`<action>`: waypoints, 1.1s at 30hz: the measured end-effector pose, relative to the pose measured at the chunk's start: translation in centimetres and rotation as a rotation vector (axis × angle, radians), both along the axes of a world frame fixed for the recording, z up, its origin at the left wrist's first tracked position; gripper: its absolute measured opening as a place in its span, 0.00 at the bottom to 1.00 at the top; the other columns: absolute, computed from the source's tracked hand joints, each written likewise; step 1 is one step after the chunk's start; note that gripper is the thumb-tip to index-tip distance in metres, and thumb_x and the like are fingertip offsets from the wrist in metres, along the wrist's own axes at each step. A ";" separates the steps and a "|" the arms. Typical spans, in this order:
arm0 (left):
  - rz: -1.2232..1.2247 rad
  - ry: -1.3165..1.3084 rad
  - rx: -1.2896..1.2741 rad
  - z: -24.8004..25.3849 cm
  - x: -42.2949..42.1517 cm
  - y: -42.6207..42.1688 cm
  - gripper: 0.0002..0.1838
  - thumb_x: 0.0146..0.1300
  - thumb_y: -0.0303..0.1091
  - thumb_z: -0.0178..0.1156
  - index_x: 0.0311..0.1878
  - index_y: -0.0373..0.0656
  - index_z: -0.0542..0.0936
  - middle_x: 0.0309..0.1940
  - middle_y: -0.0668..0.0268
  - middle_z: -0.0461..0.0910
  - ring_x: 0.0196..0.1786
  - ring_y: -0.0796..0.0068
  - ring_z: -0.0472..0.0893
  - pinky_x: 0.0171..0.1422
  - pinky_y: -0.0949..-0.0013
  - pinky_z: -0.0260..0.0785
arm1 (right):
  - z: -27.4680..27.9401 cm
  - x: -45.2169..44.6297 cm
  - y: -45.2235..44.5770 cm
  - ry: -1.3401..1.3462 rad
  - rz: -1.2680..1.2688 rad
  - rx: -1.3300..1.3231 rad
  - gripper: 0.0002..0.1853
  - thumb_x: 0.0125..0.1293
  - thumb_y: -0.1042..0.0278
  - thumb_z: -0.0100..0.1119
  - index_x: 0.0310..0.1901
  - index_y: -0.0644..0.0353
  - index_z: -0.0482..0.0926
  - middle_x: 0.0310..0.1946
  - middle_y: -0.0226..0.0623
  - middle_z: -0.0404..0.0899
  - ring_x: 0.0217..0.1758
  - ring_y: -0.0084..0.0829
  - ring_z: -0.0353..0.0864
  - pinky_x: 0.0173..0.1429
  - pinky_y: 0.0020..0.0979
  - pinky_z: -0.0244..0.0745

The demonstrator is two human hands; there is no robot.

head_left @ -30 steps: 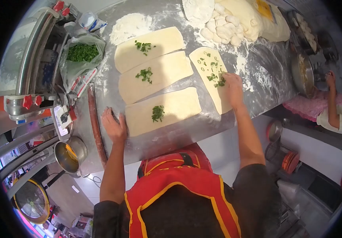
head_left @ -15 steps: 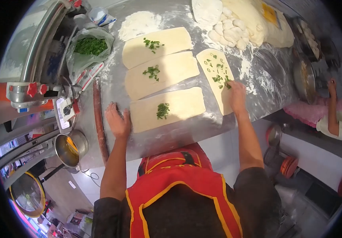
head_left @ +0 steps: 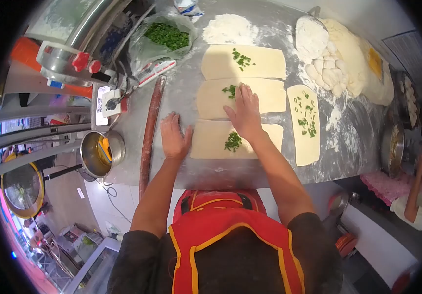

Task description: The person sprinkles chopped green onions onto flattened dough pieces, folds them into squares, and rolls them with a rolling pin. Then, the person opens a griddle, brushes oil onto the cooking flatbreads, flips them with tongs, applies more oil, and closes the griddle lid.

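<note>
Here, my right hand [head_left: 245, 111], thumb spread from its fingers, reaches over the middle dough sheet [head_left: 271, 96] beside chopped greens [head_left: 229, 90]; my left hand [head_left: 174, 139], open, lies on the table [head_left: 133, 117] near the rolling pin [head_left: 150, 128].

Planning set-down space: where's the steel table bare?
Bare: between rolling pin and dough sheets, beyond the left hand. Right of the narrow dough strip: open but floury. Crowded: far right, dough pieces and large dough mass; far left, chopped greens; right hand over the sheets.
</note>
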State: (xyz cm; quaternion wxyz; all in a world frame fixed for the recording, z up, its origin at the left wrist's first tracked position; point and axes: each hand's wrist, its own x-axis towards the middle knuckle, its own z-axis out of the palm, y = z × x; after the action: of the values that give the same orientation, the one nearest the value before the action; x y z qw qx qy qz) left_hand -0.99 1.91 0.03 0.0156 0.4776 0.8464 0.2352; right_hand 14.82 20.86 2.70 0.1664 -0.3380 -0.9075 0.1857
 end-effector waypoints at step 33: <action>0.022 -0.039 -0.007 0.7 -0.1 0.0 0.30 0.59 0.42 0.60 0.59 0.34 0.66 0.61 0.49 0.65 0.66 0.48 0.62 0.74 0.48 0.47 | 2.0 -1.5 -1.3 -0.327 0.282 -0.008 0.30 0.68 0.53 0.50 0.65 0.65 0.63 0.68 0.45 0.59 0.73 0.42 0.55 0.75 0.53 0.40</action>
State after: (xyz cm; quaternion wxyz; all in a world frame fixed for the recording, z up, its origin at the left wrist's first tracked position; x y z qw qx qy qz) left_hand -1.09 1.96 0.72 0.0310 0.4636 0.8519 0.2417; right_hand 13.35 19.57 4.66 -0.0122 -0.2340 -0.9600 0.1533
